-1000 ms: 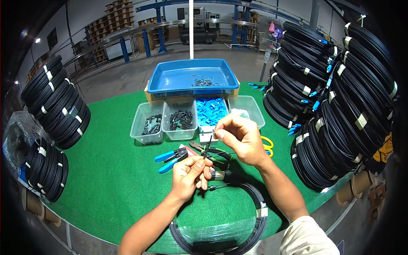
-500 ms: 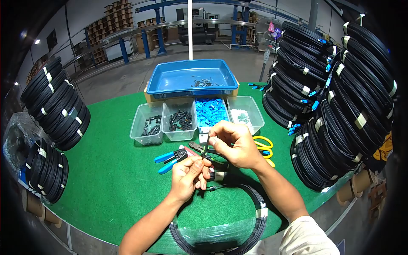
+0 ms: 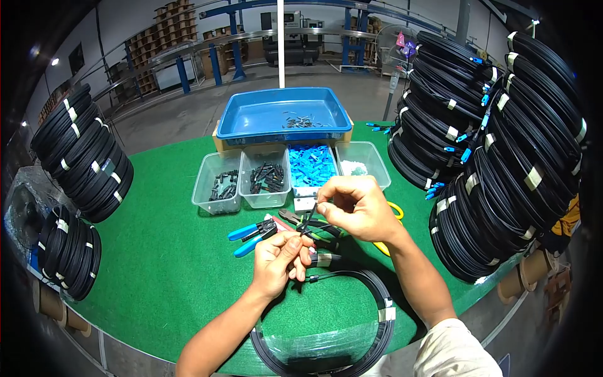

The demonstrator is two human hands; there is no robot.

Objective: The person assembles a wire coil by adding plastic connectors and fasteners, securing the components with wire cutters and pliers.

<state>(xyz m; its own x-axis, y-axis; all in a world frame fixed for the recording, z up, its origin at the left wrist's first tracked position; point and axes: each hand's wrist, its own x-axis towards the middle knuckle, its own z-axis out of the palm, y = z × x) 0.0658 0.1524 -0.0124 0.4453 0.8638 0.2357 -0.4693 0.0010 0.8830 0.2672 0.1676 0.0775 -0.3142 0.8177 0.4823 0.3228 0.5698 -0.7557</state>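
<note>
1. Left hand (image 3: 271, 264) was closed, pinching a thin black piece (image 3: 310, 217) between thumb and fingers.
2. Right hand (image 3: 358, 217) gripped its upper end with thumb and fingertip.
3. I saw the black coil (image 3: 388, 332) by the tabletop's (image 3: 157, 251) near edge.
4. Blue connectors (image 3: 466, 156) showed on the coils at right (image 3: 461, 113); I made out none on the held piece, so I judged that end unfinished.

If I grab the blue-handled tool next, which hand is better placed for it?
Probably your left hand: it is close to the blue-handled tool, while your right hand is farther off. Both hands are pinching thin black cable, so the left would likely have to let go.
</note>
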